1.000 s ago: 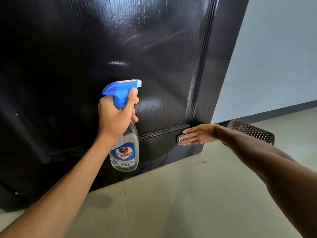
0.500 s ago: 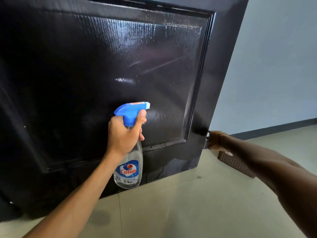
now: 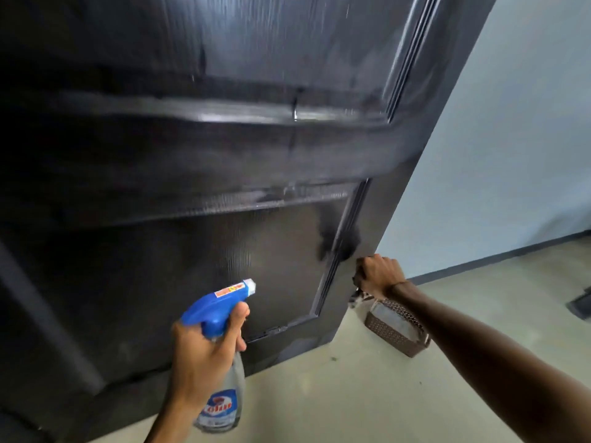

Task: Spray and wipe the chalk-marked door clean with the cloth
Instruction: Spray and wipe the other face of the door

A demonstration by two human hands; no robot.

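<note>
Fingers (image 3: 238, 318) round one spray bottle (image 3: 220, 401)

Spray bottle (image 3: 220, 401) label partly reads "olin".

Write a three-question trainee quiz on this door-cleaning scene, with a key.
1. Which hand holds the blue-topped clear plastic spray bottle?
2. True or false: the right hand lies flat on the glossy black wooden door.
3. What stands on the floor beyond the door's edge, below the right wrist?

Key:
1. The left hand.
2. False: its fingers curl at the door's edge.
3. A brown perforated plastic basket.
</note>
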